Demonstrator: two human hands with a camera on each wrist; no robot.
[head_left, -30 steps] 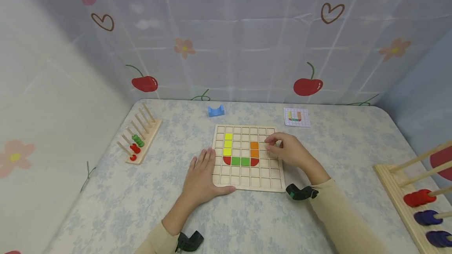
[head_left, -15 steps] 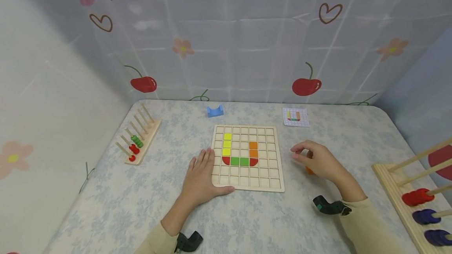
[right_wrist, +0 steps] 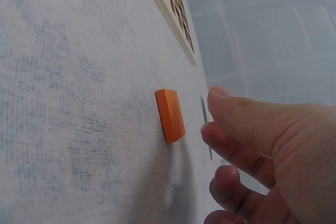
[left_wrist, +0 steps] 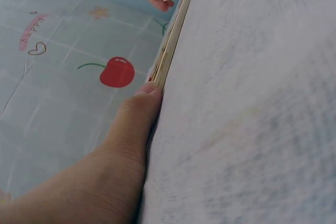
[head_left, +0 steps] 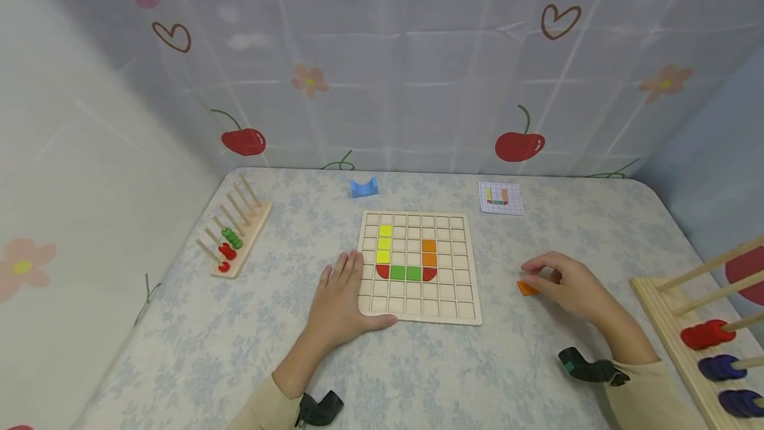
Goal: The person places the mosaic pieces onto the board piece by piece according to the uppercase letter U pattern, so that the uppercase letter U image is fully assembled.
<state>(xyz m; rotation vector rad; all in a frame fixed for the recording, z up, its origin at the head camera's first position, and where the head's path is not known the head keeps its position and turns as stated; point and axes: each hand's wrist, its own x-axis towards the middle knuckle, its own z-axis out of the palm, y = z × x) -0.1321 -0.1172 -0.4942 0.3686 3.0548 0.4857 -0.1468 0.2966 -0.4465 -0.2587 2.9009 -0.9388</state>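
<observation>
A wooden grid board (head_left: 450,294) lies mid-table, with yellow tiles (head_left: 384,244), green tiles (head_left: 405,273), orange tiles (head_left: 428,252) and red rounded corner tiles (head_left: 382,273) set in a U shape. My left hand (head_left: 341,300) lies spread flat at the board's left front corner, its thumb along the front edge. To the right of the board, my right hand (head_left: 567,286) hovers beside a loose orange square tile (head_left: 526,288). In the right wrist view the orange tile (right_wrist: 170,115) lies on the cloth, apart from the loosely bent, empty fingers.
Behind the board are a blue curved stand (head_left: 365,188) and a pattern card (head_left: 501,198) showing a similar U. A peg rack with beads (head_left: 245,234) stands at left. A larger bead rack (head_left: 668,330) stands at the right edge.
My right hand has moved off the board, rightward and toward the front, to the loose orange tile, now uncovered. My left hand and the tiles on the board have stayed put.
</observation>
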